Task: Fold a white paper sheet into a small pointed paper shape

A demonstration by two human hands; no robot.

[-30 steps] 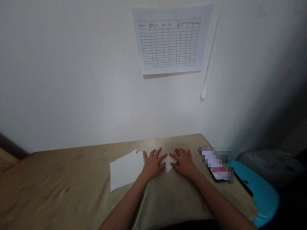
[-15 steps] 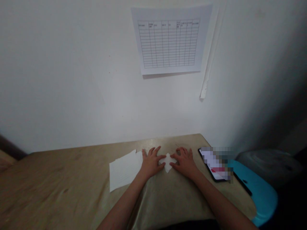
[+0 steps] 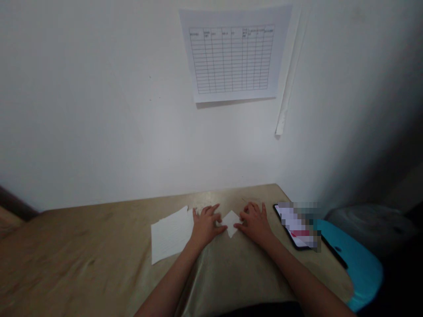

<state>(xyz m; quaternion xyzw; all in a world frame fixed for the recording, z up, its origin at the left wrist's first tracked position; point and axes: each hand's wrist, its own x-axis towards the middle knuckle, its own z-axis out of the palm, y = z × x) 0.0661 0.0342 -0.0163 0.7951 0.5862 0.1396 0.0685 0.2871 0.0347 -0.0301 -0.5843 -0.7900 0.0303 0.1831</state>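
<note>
A small white folded paper [image 3: 231,223], roughly diamond-shaped, lies on the brown table between my two hands. My left hand [image 3: 206,224] has its thumb and index finger at the paper's left corner, gripping its edge, while the other fingers spread over the tabletop. On the opposite side, the thumb and index finger of my right hand [image 3: 254,221] hold the right corner, and its remaining fingers are raised or bent. Just left of my left hand lies a larger white sheet [image 3: 170,235] with a torn upper edge, partly hidden behind that hand.
A phone [image 3: 294,233] with its screen lit, partly pixelated, lies to the right. Beyond the table [image 3: 105,246] edge stands a turquoise stool or chair [image 3: 360,268] with a dark strip beside it. A printed table sheet [image 3: 233,61] hangs on the white wall.
Both index fingers have drawn outward from the paper's upper edges, so more of its surface shows. The paper and the arms stay almost in place.
</note>
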